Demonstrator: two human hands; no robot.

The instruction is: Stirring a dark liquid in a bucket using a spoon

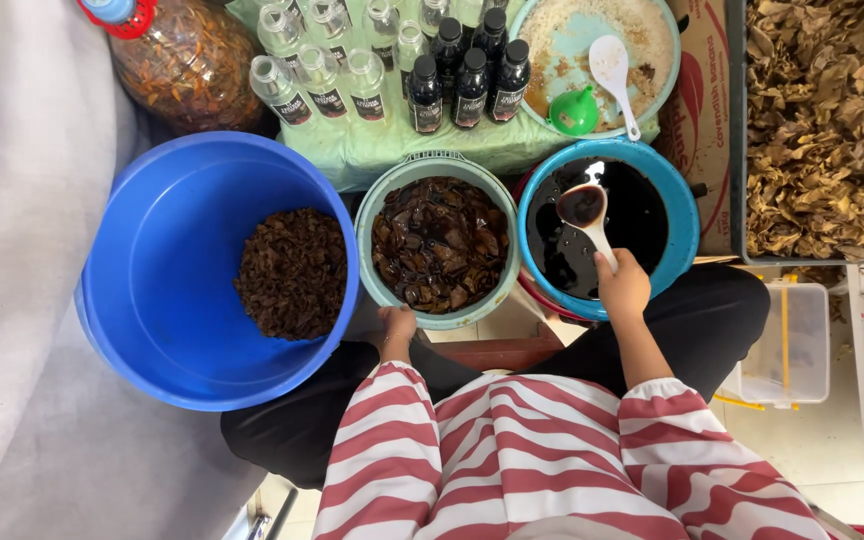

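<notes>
Above the right hand (624, 285) — ladle (585, 210), over dark liquid (642, 225).

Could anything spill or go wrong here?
Maybe. The right hand holds a white plastic ladle full of dark liquid above the blue round bowl of dark liquid; a tilt could drip it onto the person's black trousers. The left hand grips the rim of the pale green basin of soaked dark leaves, which might tip.

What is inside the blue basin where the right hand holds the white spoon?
The blue basin holds a dark, almost black liquid. The white spoon, in the right hand, carries some of it. The liquid is opaque, so the basin's bottom is hidden.
</notes>
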